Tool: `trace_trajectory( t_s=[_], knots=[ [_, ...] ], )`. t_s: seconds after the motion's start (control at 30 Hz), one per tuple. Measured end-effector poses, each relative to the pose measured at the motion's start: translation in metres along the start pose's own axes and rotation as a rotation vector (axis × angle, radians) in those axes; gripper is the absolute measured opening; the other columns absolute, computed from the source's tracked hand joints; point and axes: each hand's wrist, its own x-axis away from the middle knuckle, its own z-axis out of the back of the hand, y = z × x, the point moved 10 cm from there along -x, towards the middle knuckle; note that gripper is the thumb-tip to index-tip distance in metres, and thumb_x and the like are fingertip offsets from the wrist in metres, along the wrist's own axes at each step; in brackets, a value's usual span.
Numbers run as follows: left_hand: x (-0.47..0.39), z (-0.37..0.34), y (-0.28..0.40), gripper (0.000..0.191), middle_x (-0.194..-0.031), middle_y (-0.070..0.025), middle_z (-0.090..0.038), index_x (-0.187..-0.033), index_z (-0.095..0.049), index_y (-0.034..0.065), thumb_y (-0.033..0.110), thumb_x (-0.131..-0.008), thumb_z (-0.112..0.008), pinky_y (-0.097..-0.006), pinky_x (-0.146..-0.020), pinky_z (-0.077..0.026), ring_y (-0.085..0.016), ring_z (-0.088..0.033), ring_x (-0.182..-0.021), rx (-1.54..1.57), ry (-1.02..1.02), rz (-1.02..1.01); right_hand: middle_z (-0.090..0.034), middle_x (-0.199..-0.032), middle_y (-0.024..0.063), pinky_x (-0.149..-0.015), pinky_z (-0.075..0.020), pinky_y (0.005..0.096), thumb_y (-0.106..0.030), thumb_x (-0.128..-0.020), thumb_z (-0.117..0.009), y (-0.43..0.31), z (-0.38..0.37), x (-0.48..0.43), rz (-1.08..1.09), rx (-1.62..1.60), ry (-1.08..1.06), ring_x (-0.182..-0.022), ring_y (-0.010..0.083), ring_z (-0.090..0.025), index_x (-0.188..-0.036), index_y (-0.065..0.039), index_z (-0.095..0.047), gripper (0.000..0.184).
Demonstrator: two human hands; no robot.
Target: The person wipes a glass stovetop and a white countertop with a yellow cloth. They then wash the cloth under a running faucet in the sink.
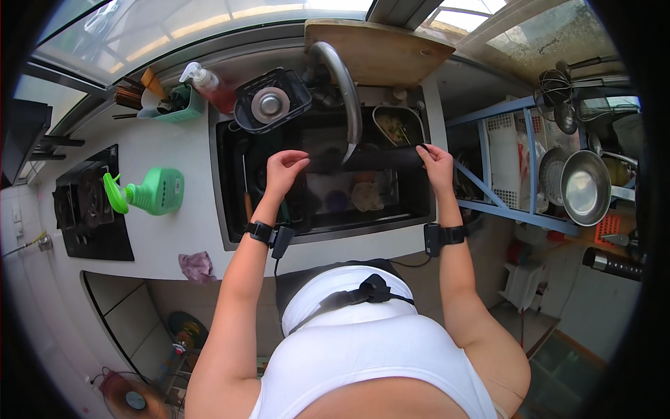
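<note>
Between my two hands a thin dark sheet [379, 160] stretches level across the black kitchen sink [227, 209]; its material is unclear. My left hand [284, 168] pinches its left end between thumb and fingertips. The right end is held in the same way by my right hand [436, 163]. Above the middle of the sheet arches the metal faucet [348, 99], with a bright streak, apparently water, under its spout. Lower in the sink lie a pale crumpled item [367, 196] and a purple round item [336, 200], both partly in shadow.
A metal strainer [270, 103] sits in a black caddy [301, 89] at the sink's back left. Food scraps fill a strainer basket [398, 125] at the back right. Left on the counter are a green spray bottle [159, 191] and a purple cloth [197, 267]. Pans hang by a blue rack [529, 157].
</note>
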Motion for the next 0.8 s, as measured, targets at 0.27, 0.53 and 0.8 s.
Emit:
trace_trajectory(
  t_s=[0.27, 0.53, 0.8],
  knots=[
    [0.02, 0.057, -0.013, 0.018, -0.087, -0.0015, -0.068, -0.099, -0.07, 0.0009, 0.005, -0.081, -0.07, -0.0192, -0.067, -0.046, -0.007, -0.061, -0.076, -0.045, 0.173, 0.007, -0.068, -0.081, 0.0027, -0.063, -0.045, 0.018, -0.013, -0.087, -0.068, -0.021, -0.07, 0.016, 0.017, 0.031, -0.261, -0.071, 0.0047, -0.06, -0.096, 0.006, -0.066, 0.021],
    [0.028, 0.078, -0.031, 0.018, -0.092, -0.0054, -0.069, -0.099, -0.069, -0.0013, 0.002, -0.081, -0.069, -0.0217, -0.076, -0.049, -0.011, -0.063, -0.083, -0.036, 0.266, 0.044, -0.061, -0.07, -0.002, -0.057, -0.0403, 0.0196, -0.017, -0.089, -0.065, -0.023, -0.109, 0.016, 0.073, 0.023, -0.375, -0.064, 0.0017, -0.052, -0.091, 0.003, -0.063, 0.021],
    [0.027, 0.112, -0.049, 0.02, -0.09, -0.0034, -0.067, -0.102, -0.068, 0.0008, 0.002, -0.083, -0.066, -0.0202, -0.067, -0.047, -0.009, -0.06, -0.076, -0.025, 0.384, 0.04, -0.058, -0.068, -0.0002, -0.054, -0.0383, 0.0238, -0.016, -0.089, -0.062, -0.034, -0.156, 0.022, 0.134, 0.097, -0.433, -0.059, 0.0039, -0.046, -0.09, 0.001, -0.06, 0.018]
  ],
)
